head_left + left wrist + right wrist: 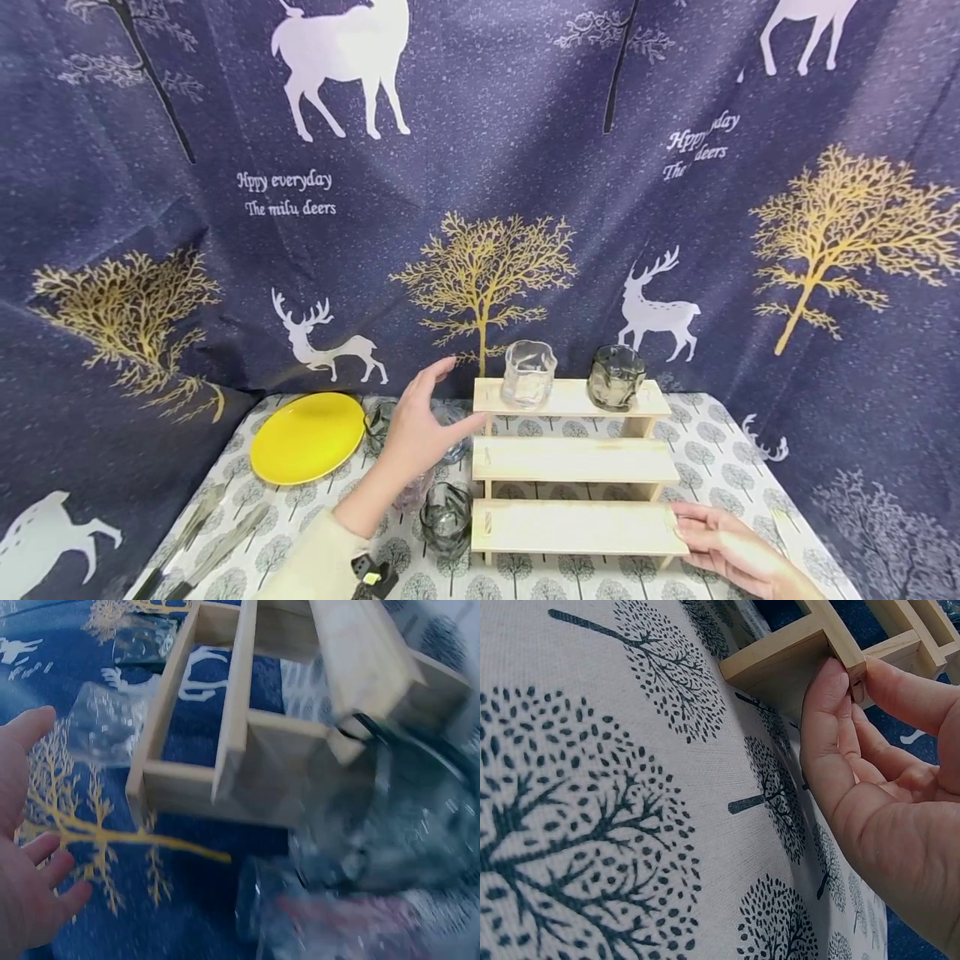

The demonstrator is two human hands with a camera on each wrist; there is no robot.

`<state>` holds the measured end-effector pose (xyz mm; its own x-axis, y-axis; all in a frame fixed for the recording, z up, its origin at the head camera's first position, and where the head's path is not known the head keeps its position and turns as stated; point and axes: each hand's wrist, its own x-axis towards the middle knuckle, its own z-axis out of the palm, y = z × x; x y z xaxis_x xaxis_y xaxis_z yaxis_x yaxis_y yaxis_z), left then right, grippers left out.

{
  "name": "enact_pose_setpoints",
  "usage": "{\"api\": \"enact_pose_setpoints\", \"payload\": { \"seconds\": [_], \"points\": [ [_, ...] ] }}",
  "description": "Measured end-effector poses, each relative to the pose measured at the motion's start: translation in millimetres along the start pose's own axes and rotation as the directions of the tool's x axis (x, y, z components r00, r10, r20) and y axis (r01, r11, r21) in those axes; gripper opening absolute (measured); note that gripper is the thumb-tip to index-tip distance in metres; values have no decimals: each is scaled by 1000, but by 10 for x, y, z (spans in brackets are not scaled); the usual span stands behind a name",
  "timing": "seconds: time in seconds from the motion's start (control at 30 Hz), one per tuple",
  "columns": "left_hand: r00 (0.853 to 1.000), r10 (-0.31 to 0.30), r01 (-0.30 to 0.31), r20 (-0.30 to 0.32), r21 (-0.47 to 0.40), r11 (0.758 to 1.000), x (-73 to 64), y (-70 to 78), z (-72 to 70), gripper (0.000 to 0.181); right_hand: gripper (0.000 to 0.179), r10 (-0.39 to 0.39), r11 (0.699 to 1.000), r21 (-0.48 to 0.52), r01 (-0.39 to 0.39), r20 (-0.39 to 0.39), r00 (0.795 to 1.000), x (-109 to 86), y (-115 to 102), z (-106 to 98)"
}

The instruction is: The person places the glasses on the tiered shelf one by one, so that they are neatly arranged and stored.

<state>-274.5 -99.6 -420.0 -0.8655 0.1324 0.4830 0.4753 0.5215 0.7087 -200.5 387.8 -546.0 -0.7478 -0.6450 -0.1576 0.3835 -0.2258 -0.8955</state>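
A three-tier wooden stand (573, 527) is on the table. On its top step are a clear glass (528, 377) at the left and a dark grey glass (617, 380) at the right. My left hand (422, 435) is raised beside the top step's left end, thumb and fingers spread, holding nothing. In the left wrist view a gap separates its fingers from the clear glass (109, 724). My right hand (726, 548) pinches the right end of the lowest step, thumb on one face and fingertips (832, 682) on the other.
Left of the stand are more glasses: a dark one (447, 521), a pinkish one (412, 493), a bluish one (454, 450) and another dark one (377, 427), partly behind my left arm. Farther left lie a yellow plate (307, 439) and dark-handled utensils (225, 546). A patterned cloth (480, 167) hangs behind.
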Motion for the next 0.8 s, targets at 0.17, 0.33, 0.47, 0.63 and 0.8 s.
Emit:
{"api": "enact_pose_setpoints", "payload": {
  "seconds": [0.17,0.33,0.47,0.63,0.8],
  "points": [
    [998,-37,36,45,10,999,-212,-187,-176,87,41,-14,1000,3,13,8,1000,0,-1,1],
    [993,-52,55,105,-22,998,-437,-461,-290,89,41,-19,1000,5,19,17,1000,-2,5,0],
    [990,-45,54,133,-61,997,-588,-688,-352,92,41,-19,1000,2,19,14,1000,-5,2,6],
    [986,-62,76,158,-83,994,-745,-924,-389,95,41,-3,1000,13,2,21,1000,-5,-7,13],
    [973,-132,154,189,-109,982,-870,-1138,-338,95,43,13,1000,24,-14,32,999,0,-10,16]
  ]
}}
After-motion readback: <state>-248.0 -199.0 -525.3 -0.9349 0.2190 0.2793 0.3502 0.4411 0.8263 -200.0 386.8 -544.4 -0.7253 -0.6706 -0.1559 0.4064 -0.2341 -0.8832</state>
